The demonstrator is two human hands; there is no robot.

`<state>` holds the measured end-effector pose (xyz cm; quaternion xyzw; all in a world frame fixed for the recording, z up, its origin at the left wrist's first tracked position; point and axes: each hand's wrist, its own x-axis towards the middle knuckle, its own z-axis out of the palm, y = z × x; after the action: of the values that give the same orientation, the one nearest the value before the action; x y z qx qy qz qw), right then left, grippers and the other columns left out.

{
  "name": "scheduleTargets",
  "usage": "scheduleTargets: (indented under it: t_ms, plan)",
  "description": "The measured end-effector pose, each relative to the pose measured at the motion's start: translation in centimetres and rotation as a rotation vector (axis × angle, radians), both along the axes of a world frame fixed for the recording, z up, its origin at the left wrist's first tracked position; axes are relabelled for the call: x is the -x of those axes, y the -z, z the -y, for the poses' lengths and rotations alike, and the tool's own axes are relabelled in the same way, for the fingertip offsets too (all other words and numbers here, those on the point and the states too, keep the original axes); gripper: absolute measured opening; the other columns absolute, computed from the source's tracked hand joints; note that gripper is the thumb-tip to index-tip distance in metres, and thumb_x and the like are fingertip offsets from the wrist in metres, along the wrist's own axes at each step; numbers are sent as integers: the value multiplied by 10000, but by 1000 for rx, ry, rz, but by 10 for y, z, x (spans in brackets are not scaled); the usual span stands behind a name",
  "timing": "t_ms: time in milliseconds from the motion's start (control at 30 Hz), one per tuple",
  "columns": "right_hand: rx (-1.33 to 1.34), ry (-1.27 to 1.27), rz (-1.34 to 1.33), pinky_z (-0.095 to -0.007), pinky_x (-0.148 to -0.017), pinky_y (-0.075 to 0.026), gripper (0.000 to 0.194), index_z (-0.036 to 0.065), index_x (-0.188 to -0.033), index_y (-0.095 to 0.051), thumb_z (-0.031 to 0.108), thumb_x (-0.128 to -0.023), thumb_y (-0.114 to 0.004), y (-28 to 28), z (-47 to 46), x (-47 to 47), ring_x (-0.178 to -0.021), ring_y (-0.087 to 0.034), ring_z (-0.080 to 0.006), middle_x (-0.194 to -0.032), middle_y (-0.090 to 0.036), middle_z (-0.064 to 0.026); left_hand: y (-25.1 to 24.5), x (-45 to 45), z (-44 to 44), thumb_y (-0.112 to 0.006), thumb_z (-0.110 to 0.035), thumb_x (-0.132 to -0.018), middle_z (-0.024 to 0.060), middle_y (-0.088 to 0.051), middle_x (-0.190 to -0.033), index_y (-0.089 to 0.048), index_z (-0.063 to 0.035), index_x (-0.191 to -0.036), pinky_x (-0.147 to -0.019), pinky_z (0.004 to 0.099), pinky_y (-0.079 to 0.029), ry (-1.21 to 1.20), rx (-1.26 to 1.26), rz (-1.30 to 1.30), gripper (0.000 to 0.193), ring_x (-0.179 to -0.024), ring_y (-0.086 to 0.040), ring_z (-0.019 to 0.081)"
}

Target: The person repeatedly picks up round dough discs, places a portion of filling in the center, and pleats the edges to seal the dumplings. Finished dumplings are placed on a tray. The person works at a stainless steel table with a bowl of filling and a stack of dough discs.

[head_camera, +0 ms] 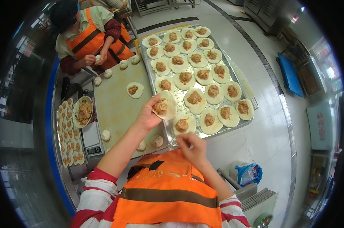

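My left hand [148,115] holds a round dough wrapper with meat filling [168,106] above the near left edge of a metal tray [201,89]. My right hand [192,146], slightly blurred, is at the tray's near edge, just below a filled wrapper [184,124]; its fingers are bent, and whether they touch anything cannot be told. Rows of open wrappers, each topped with filling, cover the tray. On the greenish work surface [117,105] to the left lie another filled wrapper [135,90] and pleated buns, one at the left [105,135] and one near my apron [157,140].
A co-worker [89,37] across the surface pinches a bun [98,58]. At left stand a bowl of filling [83,111], a digital scale [91,136] and a second tray of filled wrappers [70,142]. A blue-lined bin [247,173] stands at lower right, a blue cart [290,74] farther off.
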<state>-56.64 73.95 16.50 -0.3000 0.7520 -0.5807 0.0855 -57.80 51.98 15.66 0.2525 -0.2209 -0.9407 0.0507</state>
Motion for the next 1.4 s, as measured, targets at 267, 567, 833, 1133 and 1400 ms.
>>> scheduleTargets:
  t_ms: [267, 567, 833, 1133, 1400]
  plan:
    - [149, -150, 825, -214, -569, -455, 266, -25, -1049, -621, 175, -883, -679, 1, 85, 7, -676, -540, -56, -808, -612, 1, -24, -107, 33, -515, -182, -957, 135, -597, -1209, -489, 2, -1261, -972, 420, -482, 186, -75, 46, 356, -1106, -596, 262]
    - [-35, -279, 1002, -197, -475, -436, 257, -1, -970, -634, 209, -853, -725, 20, 134, -49, -560, -527, -65, -731, -590, 4, 16, -183, 54, -622, -94, -915, 67, -633, -1082, -548, -38, -1163, -821, 322, -529, -31, 264, 102, 265, -960, -628, 169]
    - [-124, -305, -6, -264, -561, -484, 198, 14, -947, -659, 130, -807, -740, 19, 155, -79, -632, -589, -105, -771, -619, -21, 35, -209, 61, -654, -69, -889, 70, -636, -1057, -559, -31, -1122, -806, 330, -539, -94, 128, 154, 255, -948, -635, 187]
    - [-14, -493, -367, -322, -628, -502, 183, 51, -957, -679, 105, -790, -730, 13, 155, -70, -746, -620, -185, -836, -625, -67, 48, -215, 60, -575, -63, -932, 105, -630, -1075, -543, -18, -1168, -816, 357, -562, -21, 168, 119, 242, -977, -647, 219]
    - [-281, -563, -27, -312, -676, -504, 253, 47, -993, -676, 159, -779, -749, 12, 154, -64, -759, -615, -189, -893, -641, -78, 50, -217, 60, -561, -61, -938, 106, -641, -1067, -536, -9, -1188, -804, 346, -566, 94, 248, 159, 256, -939, -663, 215]
